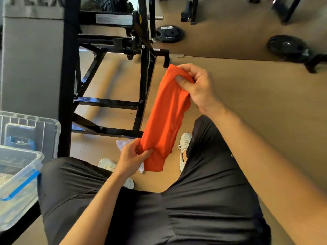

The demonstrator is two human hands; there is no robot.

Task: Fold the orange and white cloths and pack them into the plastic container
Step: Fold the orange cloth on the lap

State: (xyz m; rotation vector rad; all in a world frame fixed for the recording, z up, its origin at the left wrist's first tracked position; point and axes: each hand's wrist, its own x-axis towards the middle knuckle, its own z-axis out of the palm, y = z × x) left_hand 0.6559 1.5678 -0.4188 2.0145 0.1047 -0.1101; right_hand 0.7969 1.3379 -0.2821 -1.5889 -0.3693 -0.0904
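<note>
We see the right hand (196, 87) pinching the upper end of the bright orange cloth (166, 119) at centre frame, thumb pressed on top and fingers closed behind it. The left hand (131, 157) closes its grip on the lower end, fingers curled into the fabric, with a scrap of thin white cloth (122, 144) showing just behind those fingers; we cannot tell whether that hand holds it too. The orange cloth hangs between the two grips as a long narrow band above the lap, so we judge it partly folded lengthwise and not yet squared off. At lower left the clear plastic container with blue clips (21, 175) stands open, with something pale inside that we cannot identify. We judge that finishing this fold, folding the white cloth and packing both remain.
</note>
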